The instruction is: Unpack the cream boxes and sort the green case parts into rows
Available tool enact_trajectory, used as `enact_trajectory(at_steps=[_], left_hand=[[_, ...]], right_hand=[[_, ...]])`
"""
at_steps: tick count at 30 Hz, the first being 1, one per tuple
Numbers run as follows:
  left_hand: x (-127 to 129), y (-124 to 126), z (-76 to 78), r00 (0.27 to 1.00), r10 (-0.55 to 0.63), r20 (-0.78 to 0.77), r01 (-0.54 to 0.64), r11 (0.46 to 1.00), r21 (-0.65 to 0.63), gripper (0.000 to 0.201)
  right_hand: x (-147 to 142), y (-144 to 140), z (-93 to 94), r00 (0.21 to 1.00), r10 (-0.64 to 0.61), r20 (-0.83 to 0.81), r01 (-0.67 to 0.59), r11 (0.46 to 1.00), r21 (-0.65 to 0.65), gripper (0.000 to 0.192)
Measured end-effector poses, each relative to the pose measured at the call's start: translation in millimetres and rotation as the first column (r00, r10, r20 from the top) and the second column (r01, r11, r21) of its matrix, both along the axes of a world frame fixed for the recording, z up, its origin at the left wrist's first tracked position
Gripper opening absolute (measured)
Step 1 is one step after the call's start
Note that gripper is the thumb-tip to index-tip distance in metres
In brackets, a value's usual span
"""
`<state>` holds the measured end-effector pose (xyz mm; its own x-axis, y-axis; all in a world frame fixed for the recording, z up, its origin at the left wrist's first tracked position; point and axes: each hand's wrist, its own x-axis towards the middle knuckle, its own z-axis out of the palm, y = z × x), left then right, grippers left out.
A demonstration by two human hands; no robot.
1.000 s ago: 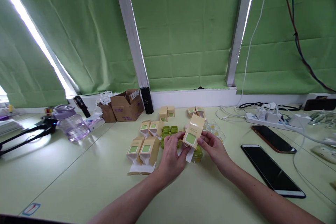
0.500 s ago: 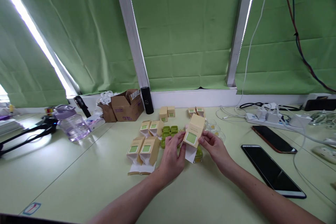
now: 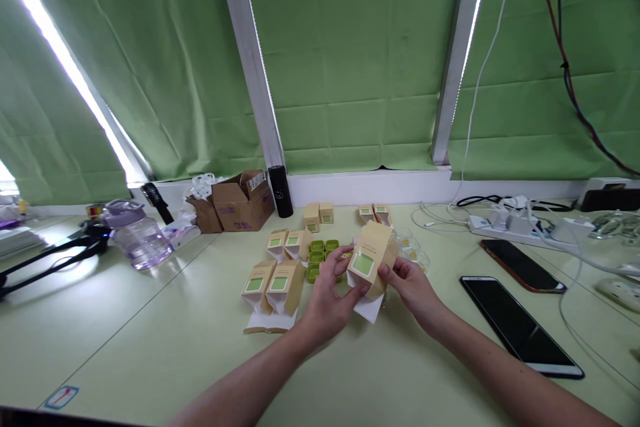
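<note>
Between my two hands a small tan cardboard box with a green label is held tilted above the table, its white-lined flap hanging open at the near end. My left hand grips its left side, thumb near the lower edge. On the other side, my right hand pinches the box between thumb and fingers. Left of my hands, similar boxes stand with open flaps toward me. Several green square containers sit in a group just behind my left hand. Clear plastic pieces lie behind my right hand.
Two dark-screened phones lie at the right, near a white power strip with cables. More tan boxes stand at the back. A purple-lidded water jug, an open brown carton and a black cylinder occupy the left.
The held box has turned, now showing more of its right side, and its flap sits slightly lower. My left thumb has shifted under its lower edge. The green container below is now mostly hidden.
</note>
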<state>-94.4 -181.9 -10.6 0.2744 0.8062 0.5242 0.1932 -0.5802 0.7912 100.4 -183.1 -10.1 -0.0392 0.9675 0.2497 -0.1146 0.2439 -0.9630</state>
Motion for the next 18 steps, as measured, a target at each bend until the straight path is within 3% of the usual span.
enact_trajectory(at_steps=[8,12,18], left_hand=[[-2,0,11.0,1.000,-0.008,0.008,0.009,0.998,-0.059,0.040],[-2,1,12.5,0.999,0.010,-0.035,-0.012,0.998,-0.058,0.043],[-2,4,7.3,0.995,-0.074,0.071,0.084,0.987,-0.139,0.043]], right_hand=[[3,-4,6.8,0.992,0.053,-0.118,-0.063,0.994,-0.089,0.060],[4,-6,7.8,0.996,0.009,-0.094,-0.018,0.995,-0.095,0.060],[3,-7,9.6,0.999,-0.024,-0.034,0.021,0.996,-0.082,0.066]])
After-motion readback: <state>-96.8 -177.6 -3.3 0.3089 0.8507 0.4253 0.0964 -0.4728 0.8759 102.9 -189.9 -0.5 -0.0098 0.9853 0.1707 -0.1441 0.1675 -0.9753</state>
